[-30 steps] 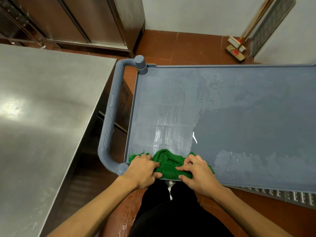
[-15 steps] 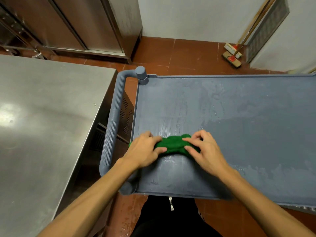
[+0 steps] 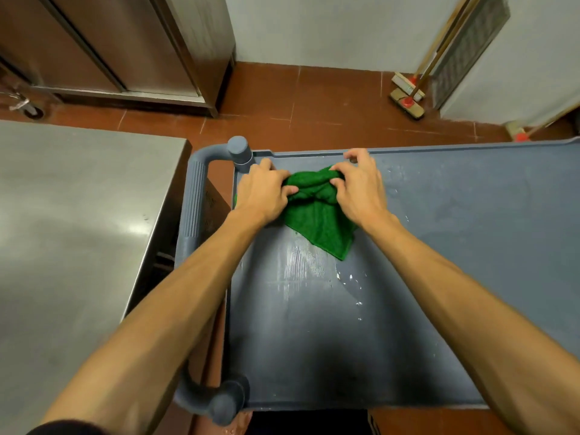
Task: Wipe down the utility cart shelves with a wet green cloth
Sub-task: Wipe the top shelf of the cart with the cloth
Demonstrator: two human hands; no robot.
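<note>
Reaching forward with both forearms extended, the person sets the left hand and right hand palm-down on a wet green terry cloth. Each hand's fingers curl into the fabric and grip it, bunching it into a ridge between the thumbs. The cloth lies at the far left corner of the grey plastic utility cart's top shelf, near the ribbed grey push handle. A flat pointed corner of it trails toward the person. Water streaks and droplets glisten on the shelf just below that corner.
</note>
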